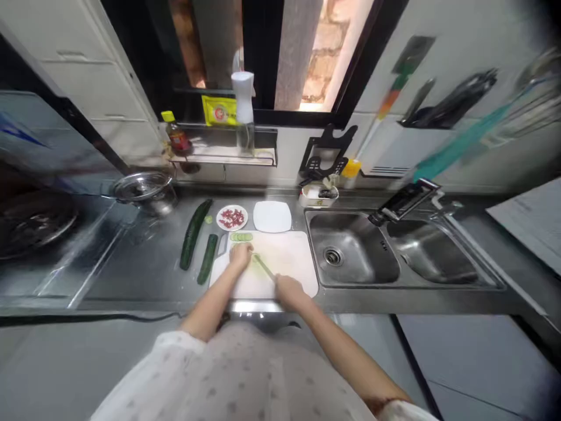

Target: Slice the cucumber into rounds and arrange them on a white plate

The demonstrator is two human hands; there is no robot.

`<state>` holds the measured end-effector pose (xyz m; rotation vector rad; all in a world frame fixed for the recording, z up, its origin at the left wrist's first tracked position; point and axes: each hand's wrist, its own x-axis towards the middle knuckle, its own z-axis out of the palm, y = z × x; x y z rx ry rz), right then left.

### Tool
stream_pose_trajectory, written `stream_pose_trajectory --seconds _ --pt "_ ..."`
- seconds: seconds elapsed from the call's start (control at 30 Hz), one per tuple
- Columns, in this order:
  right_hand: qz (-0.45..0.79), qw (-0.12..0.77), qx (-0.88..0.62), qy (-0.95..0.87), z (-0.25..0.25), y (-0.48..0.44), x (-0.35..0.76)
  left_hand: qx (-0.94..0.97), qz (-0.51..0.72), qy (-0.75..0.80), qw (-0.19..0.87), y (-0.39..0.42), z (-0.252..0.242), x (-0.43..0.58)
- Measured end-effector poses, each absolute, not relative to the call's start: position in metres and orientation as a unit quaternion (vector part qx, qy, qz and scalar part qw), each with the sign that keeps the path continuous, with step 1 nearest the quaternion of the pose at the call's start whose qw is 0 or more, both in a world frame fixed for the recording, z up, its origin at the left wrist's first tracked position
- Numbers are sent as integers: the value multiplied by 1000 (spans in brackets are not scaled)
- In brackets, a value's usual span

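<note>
On the white cutting board point(293, 257), my left hand point(241, 255) is closed, its curled fingers pressing down on pale green cucumber slices that they mostly hide. My right hand point(289, 291) grips the handle of a knife point(264, 268). The blade slants up and left, its tip close to my left fingertips. Just beyond my left hand lies a row of cut cucumber slices point(242, 237). Left of the board are a cut length of cucumber point(207, 259) and a longer whole cucumber point(196, 234). A small cucumber end point(208, 219) rests near them.
Behind the board stand a plate of chopped red pieces point(232, 218) and a white square plate point(272, 217). To the right is a double steel sink point(355, 248) with a black faucet point(405, 202). A lidded pot point(146, 193) sits at the back left, near the stove.
</note>
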<state>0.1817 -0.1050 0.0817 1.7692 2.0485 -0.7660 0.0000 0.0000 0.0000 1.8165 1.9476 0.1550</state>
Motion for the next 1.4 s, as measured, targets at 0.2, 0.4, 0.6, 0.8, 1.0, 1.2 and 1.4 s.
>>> stream_pose_trajectory --seconds 0.2,0.4,0.6,0.8,1.0,1.2,1.4 --pt "-256 155 615 730 81 -98 178 658 54 712 238 -1 3 1" --pt "-259 157 625 720 80 -95 176 659 63 711 237 -3 8 0" --pt "-265 156 625 717 86 -99 176 658 62 713 234 -3 11 1" --pt "-275 175 618 715 92 -111 184 657 68 714 233 -5 13 2" --pt "-274 176 621 713 93 -114 185 653 69 716 237 -6 15 3" --pt "-264 157 622 721 87 -107 176 652 61 717 237 -4 13 3" --pt "-258 144 629 720 80 -105 175 655 54 716 234 -4 14 2"
